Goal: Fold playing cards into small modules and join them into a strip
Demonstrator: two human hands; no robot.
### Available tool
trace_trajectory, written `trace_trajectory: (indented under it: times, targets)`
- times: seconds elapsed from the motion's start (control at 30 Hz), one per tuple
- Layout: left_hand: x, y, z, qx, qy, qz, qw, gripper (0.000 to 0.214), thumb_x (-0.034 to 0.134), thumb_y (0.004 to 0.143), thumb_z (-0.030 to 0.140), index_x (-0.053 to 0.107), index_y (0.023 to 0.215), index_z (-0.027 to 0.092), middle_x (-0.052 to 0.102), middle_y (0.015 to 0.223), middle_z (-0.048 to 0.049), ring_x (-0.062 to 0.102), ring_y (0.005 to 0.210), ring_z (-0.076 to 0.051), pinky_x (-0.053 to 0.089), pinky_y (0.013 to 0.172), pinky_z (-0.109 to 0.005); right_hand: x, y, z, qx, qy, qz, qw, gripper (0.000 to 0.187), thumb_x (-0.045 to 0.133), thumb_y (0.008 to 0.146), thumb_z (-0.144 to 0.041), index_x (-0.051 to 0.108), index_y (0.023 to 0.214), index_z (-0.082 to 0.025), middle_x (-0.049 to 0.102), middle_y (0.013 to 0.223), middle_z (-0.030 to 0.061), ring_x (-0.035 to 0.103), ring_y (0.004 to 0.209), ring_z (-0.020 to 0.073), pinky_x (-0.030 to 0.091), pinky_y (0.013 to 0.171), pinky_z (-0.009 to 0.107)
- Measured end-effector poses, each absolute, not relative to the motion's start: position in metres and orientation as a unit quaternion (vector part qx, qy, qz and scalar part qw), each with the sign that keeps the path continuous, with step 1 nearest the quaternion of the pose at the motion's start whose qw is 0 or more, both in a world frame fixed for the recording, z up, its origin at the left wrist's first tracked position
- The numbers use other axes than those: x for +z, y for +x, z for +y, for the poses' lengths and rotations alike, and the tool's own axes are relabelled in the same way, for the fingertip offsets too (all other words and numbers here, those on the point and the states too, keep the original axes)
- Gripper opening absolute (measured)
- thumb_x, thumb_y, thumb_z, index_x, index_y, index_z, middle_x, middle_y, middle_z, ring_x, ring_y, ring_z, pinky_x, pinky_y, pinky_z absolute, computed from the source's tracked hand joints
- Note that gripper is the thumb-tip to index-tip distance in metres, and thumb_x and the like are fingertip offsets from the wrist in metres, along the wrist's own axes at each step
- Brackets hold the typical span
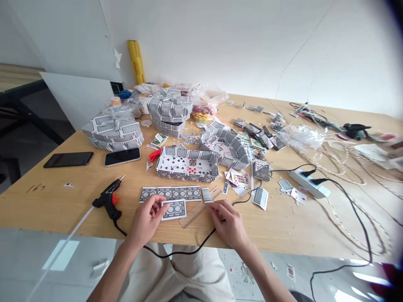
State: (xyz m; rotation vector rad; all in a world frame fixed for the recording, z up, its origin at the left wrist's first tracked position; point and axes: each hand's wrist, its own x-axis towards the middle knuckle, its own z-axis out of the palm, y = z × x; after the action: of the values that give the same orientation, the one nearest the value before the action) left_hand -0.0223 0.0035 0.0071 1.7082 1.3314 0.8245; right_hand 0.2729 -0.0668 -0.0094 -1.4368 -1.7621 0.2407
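Observation:
My left hand (147, 218) pinches a patterned playing card (176, 209) between thumb and fingers, just above the table's front edge. Behind that card lies a row of joined playing cards (185, 193), backs up, with a small card strip (206, 195) at its right end. My right hand (227, 221) rests beside the strip, fingers curled together over the end of a clear ruler (197, 213); whatever is under the fingertips is hidden. To the left of my hands lies a black glue gun (108, 199). An open box made of playing cards (187, 174) stands beyond the row.
Two phones (68, 160) lie at the left. Card-built boxes (115, 132) stand at the back, and an open one (225, 147) sits mid-table. Loose cards (239, 178), a power strip (310, 184) and twisted cords (349, 163) spread rightward. A black cable (189, 253) crosses near my lap.

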Motion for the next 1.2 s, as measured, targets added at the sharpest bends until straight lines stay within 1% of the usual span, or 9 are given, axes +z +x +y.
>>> trace_trajectory:
  times: [0.13,0.27,0.37,0.5,0.63,0.73,0.8,0.97,1.2]
  targets:
    - [0.0,-0.025,0.006,0.335,0.676,0.526,0.393,0.036,0.066,0.098,0.057,0.07,0.11,0.023,0.065,0.076,0.0004,0.063,0.065,-0.018,0.05,0.062,-0.029,-0.004,0.272,-0.067,0.101,-0.566,-0.694,0.434,0.021,0.059,0.101,-0.017,0.076,0.11,-0.028,0.076,0.094,0.008,0.074,0.079,0.0264,0.065,0.067,0.04]
    - [-0.004,-0.027,0.009,0.344,0.677,0.519,0.393,0.034,0.067,0.097,0.056,0.07,0.109,0.024,0.068,0.082,-0.001,0.062,0.064,-0.017,0.052,0.061,-0.029,0.015,0.291,-0.055,0.098,-0.588,-0.654,0.466,0.014,0.063,0.102,-0.022,0.076,0.107,-0.026,0.076,0.09,0.006,0.07,0.073,0.0225,0.058,0.06,0.035]
    - [-0.004,-0.027,0.01,0.34,0.685,0.517,0.385,0.032,0.066,0.098,0.055,0.071,0.103,0.024,0.068,0.084,-0.0016,0.061,0.065,-0.017,0.052,0.062,-0.028,0.039,0.337,-0.019,0.023,-0.631,-0.621,0.464,0.014,0.065,0.101,-0.03,0.077,0.105,-0.023,0.078,0.093,0.0066,0.067,0.072,0.0208,0.059,0.07,0.036]
    - [-0.004,-0.026,0.011,0.337,0.69,0.518,0.377,0.031,0.065,0.098,0.055,0.071,0.099,0.024,0.069,0.088,-0.0022,0.062,0.068,-0.017,0.052,0.061,-0.028,0.067,0.434,0.061,-0.035,-0.781,-0.514,0.353,0.026,0.06,0.097,-0.032,0.077,0.112,-0.02,0.079,0.111,0.0103,0.072,0.088,0.0224,0.059,0.088,0.037]
    - [-0.004,-0.025,0.011,0.341,0.684,0.525,0.375,0.032,0.066,0.097,0.056,0.072,0.096,0.025,0.071,0.089,-0.003,0.063,0.069,-0.019,0.053,0.062,-0.028,0.07,0.528,0.124,-0.03,-0.845,-0.446,0.293,0.042,0.067,0.083,-0.024,0.073,0.121,-0.008,0.075,0.121,0.0234,0.068,0.112,0.0352,0.053,0.105,0.051]
    - [-0.001,-0.022,0.01,0.341,0.664,0.544,0.383,0.034,0.068,0.096,0.059,0.073,0.094,0.025,0.073,0.089,-0.003,0.063,0.068,-0.019,0.053,0.062,-0.028,0.057,0.571,0.145,-0.012,-0.882,-0.401,0.249,0.049,0.075,0.076,-0.025,0.072,0.119,-0.002,0.074,0.112,0.0288,0.066,0.115,0.0431,0.051,0.104,0.055]
    - [0.002,-0.02,0.008,0.344,0.649,0.557,0.387,0.036,0.068,0.094,0.061,0.074,0.092,0.026,0.074,0.089,-0.003,0.065,0.069,-0.02,0.054,0.063,-0.028,0.045,0.588,0.154,-0.005,-0.894,-0.384,0.229,0.049,0.074,0.079,-0.026,0.071,0.121,-0.001,0.073,0.114,0.0307,0.066,0.118,0.0452,0.05,0.106,0.057]
    - [0.005,-0.017,0.007,0.34,0.642,0.566,0.39,0.035,0.07,0.093,0.062,0.074,0.089,0.027,0.074,0.087,-0.0025,0.066,0.069,-0.02,0.054,0.062,-0.027,0.019,0.607,0.176,0.01,-0.902,-0.381,0.202,0.047,0.071,0.087,-0.034,0.067,0.126,-0.007,0.072,0.122,0.0268,0.063,0.124,0.0427,0.047,0.11,0.055]
    - [0.003,-0.018,0.008,0.331,0.649,0.567,0.383,0.033,0.071,0.092,0.06,0.075,0.087,0.027,0.075,0.086,-0.0033,0.065,0.065,-0.02,0.055,0.059,-0.027,0.01,0.615,0.186,0.013,-0.912,-0.356,0.201,0.052,0.077,0.088,-0.033,0.057,0.127,-0.005,0.067,0.125,0.0302,0.062,0.121,0.0417,0.047,0.104,0.053]
